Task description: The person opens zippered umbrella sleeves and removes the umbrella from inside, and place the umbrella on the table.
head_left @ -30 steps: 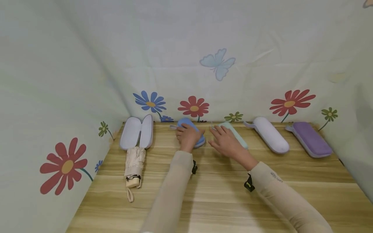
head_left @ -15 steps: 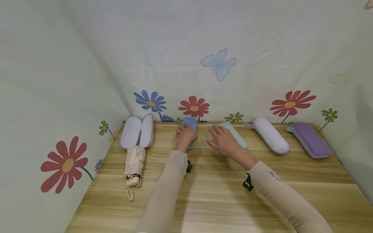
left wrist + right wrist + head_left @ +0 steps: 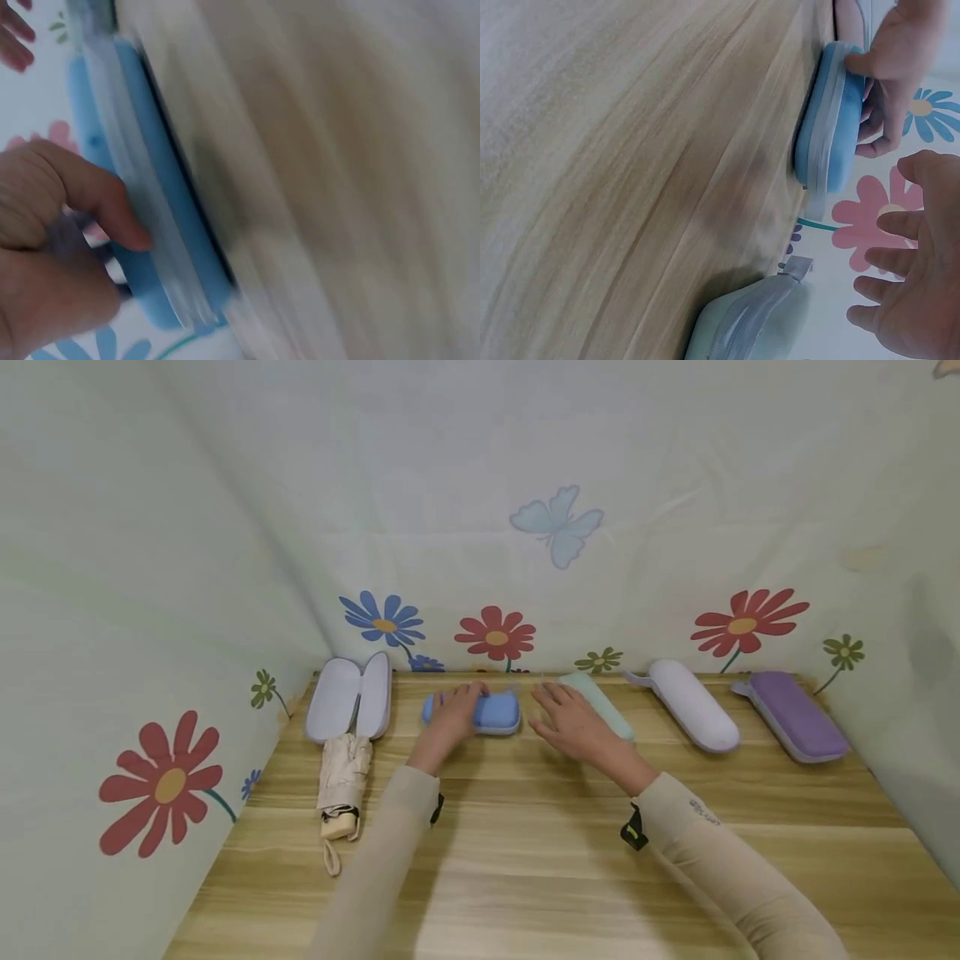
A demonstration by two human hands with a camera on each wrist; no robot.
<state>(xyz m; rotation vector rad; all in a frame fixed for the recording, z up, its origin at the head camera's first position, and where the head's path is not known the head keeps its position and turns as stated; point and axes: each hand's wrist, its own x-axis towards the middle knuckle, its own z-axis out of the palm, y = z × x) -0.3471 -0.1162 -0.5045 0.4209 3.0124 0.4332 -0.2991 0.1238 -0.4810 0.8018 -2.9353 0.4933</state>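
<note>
A blue zip case (image 3: 497,712) lies sideways on the wooden table, and my left hand (image 3: 453,714) grips its left part from above. The left wrist view shows the thumb (image 3: 120,217) against the pale zipper band of the blue case (image 3: 161,202); the fingers are mostly hidden behind it. My right hand (image 3: 573,722) hovers with spread fingers beside a mint green case (image 3: 603,703). In the right wrist view, the right hand (image 3: 922,277) holds nothing and stands apart from the blue case (image 3: 847,127) and mint case (image 3: 780,315).
At the left an unzipped white-lined case (image 3: 333,702) stands open, with a folded beige umbrella (image 3: 345,777) in front of it. A pale lavender case (image 3: 693,706) and a purple case (image 3: 798,718) lie at the right. Flower-printed cloth walls (image 3: 637,568) bound the table (image 3: 525,877).
My left hand has turned the blue case from pointing away to lying sideways, its strap now at the right. The left arm has shifted left. My right hand has stayed almost still.
</note>
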